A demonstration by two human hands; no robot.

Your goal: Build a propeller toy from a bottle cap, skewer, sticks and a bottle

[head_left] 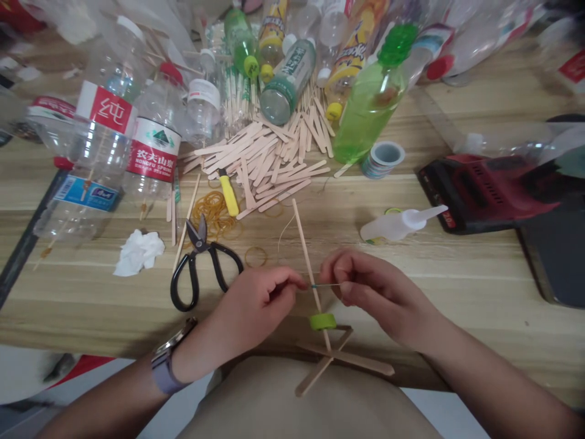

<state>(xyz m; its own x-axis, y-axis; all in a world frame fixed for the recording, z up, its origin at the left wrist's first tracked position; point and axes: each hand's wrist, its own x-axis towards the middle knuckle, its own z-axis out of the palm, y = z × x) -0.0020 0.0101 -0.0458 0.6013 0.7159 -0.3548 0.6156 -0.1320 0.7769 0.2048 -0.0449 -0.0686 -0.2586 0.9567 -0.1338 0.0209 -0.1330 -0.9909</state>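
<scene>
The right hand (379, 292), thumb and finger pinched, holds a thread (327, 285) running leftward to the stick (303, 244) at frame centre. The left hand (262, 305), curled, is nearer the stick; its grip is unclear. The stick's long axis runs near-vertically, top leaning left, down through the cap (322, 321).

Lavender-grey watch strap (167, 373), beige clothing (274, 410), bare forearms (493, 369)

Single head-worn view, facing forward and down, close above the hands (262, 302), wooden tabletop (484, 274) beyond
</scene>
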